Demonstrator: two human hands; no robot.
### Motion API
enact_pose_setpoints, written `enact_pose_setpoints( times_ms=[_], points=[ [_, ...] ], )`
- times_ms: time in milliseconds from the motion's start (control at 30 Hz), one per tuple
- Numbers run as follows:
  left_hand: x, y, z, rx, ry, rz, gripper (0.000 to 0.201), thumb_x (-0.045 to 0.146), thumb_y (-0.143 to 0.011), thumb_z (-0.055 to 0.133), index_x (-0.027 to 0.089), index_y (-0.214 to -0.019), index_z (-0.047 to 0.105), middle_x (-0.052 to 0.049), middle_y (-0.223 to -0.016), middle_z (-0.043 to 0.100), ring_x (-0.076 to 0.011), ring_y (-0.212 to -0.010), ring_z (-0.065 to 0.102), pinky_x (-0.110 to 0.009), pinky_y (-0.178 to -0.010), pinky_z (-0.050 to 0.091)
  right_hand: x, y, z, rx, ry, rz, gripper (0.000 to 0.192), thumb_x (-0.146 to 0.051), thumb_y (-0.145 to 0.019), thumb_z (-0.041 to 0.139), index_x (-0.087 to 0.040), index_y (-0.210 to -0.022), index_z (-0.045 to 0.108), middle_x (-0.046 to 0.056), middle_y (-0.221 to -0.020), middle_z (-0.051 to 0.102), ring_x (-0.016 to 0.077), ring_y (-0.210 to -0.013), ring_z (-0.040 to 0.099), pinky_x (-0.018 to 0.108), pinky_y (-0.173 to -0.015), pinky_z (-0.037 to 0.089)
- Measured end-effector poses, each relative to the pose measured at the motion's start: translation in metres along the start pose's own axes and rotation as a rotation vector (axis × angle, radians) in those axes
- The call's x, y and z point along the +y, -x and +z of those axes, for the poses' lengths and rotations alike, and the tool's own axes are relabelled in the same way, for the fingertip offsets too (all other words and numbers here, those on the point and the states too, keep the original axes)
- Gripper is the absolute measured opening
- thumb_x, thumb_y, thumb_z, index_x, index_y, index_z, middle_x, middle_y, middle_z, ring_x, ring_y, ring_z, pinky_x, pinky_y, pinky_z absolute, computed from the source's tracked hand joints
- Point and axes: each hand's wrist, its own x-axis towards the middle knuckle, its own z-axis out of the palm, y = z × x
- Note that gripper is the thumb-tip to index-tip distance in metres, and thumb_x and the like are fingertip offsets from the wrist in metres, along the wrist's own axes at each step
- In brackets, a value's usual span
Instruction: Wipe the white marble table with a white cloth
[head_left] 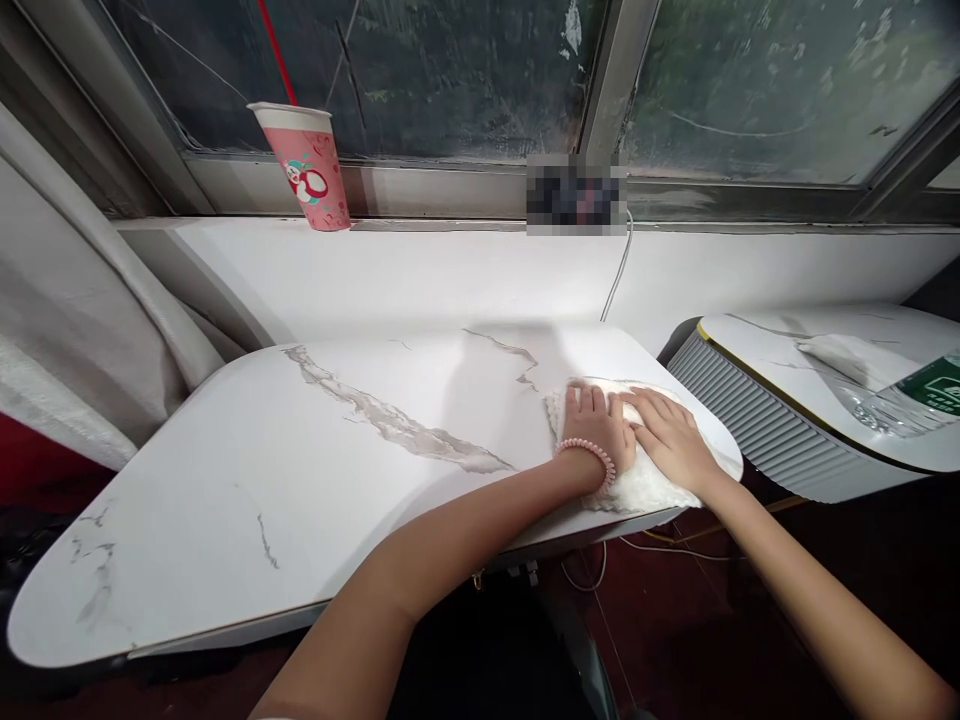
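Note:
A white fluffy cloth (646,488) lies spread on the right end of the white marble-patterned tabletop (300,520). My left hand (600,425), with a pink coiled band at its wrist, rests on the cloth's left part, fingers pointing away from me. Beside it my right hand (670,437) lies flat on the cloth, its fingers stretched toward the upper left. Both hands press from above, and the thumb side of the left is close to the right fingertips. Part of the cloth is hidden under them.
A pink paper cup (319,180) with a red straw stands on the window ledge. A cable (617,270) runs down behind the table from a blurred object. To the right, a ribbed-sided cabinet (757,420) carries a plastic bottle (911,400) and white tissue (851,360). A curtain (67,260) hangs left.

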Motion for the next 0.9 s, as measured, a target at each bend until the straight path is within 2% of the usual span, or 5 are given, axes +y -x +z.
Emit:
enact_pose_setpoints(
  times_ms=[167,433,567,733,900],
  points=[
    [-0.028,-0.032,0.0,-0.023,-0.003,-0.085,0.053,0.032,-0.098,0.033,0.007,-0.143,0.044,-0.02,-0.15,0.044,-0.0324,-0.141,0.035,-0.053,-0.12,0.018,-0.011,-0.046,0.013,0.056,-0.054,-0.039,0.042,-0.031,-0.095,0.033,-0.028,-0.128,0.058,0.007,-0.136,0.059,0.0278,-0.13,0.047,0.05,-0.106,0.037],
    [-0.113,-0.087,-0.011,0.046,-0.005,-0.138,0.043,0.03,-0.097,0.036,0.016,-0.133,0.055,-0.011,-0.142,0.054,-0.0243,-0.135,0.044,-0.043,-0.119,0.024,-0.039,-0.142,0.049,0.072,-0.118,-0.074,0.039,-0.027,-0.094,0.036,-0.025,-0.126,0.059,0.009,-0.131,0.061,0.0282,-0.127,0.048,0.05,-0.106,0.035],
    [-0.145,-0.11,-0.011,0.072,-0.012,-0.193,0.041,0.028,-0.096,0.035,0.017,-0.13,0.057,-0.01,-0.137,0.058,-0.0235,-0.132,0.046,-0.041,-0.118,0.025,-0.049,-0.183,0.064,0.067,-0.172,-0.084,0.039,-0.024,-0.093,0.037,-0.024,-0.124,0.06,0.009,-0.131,0.062,0.0269,-0.126,0.05,0.048,-0.107,0.034],
    [-0.166,-0.133,-0.011,0.096,-0.021,-0.217,0.039,0.027,-0.095,0.036,0.018,-0.125,0.059,-0.01,-0.132,0.06,-0.0232,-0.126,0.05,-0.04,-0.117,0.025,-0.051,-0.215,0.076,0.097,-0.217,-0.091,0.039,-0.025,-0.092,0.037,-0.025,-0.123,0.061,0.009,-0.134,0.061,0.0281,-0.128,0.048,0.049,-0.107,0.034],
    [-0.173,-0.143,-0.01,0.108,-0.029,-0.24,0.038,0.027,-0.095,0.037,0.018,-0.123,0.06,-0.01,-0.126,0.063,-0.0242,-0.122,0.052,-0.039,-0.111,0.032,-0.048,-0.229,0.081,0.09,-0.206,-0.083,0.038,-0.026,-0.093,0.038,-0.026,-0.123,0.061,0.008,-0.129,0.063,0.0271,-0.124,0.05,0.047,-0.106,0.035]
  ],
)
